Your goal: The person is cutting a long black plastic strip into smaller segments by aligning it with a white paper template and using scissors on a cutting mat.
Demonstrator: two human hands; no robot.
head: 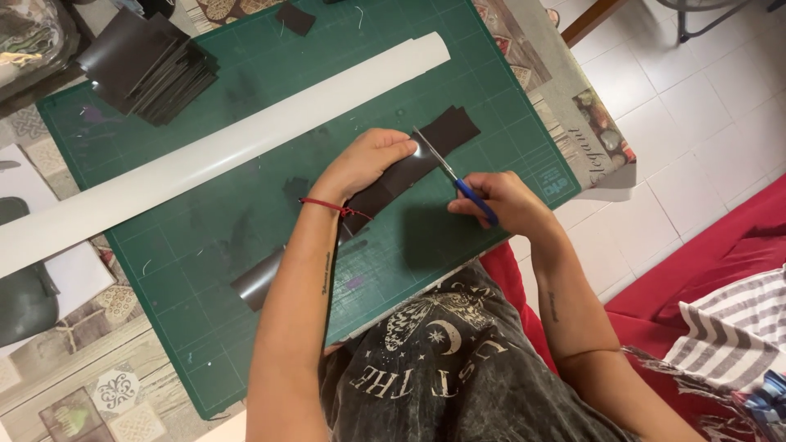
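Note:
A long dark glossy strip (446, 131) lies diagonally on a green cutting mat (205, 237). My left hand (368, 160) presses down on the strip near its middle, a red thread around the wrist. My right hand (503, 205) grips blue-handled scissors (450, 176), whose blades cross the strip just right of my left fingers. The strip's lower end (258, 282) shows beyond my left forearm.
A long white roll (221, 147) lies across the mat above the strip. A stack of dark cut rectangles (147, 65) sits at the mat's top left corner, a single dark piece (295, 16) at the top. The table edge and tiled floor are to the right.

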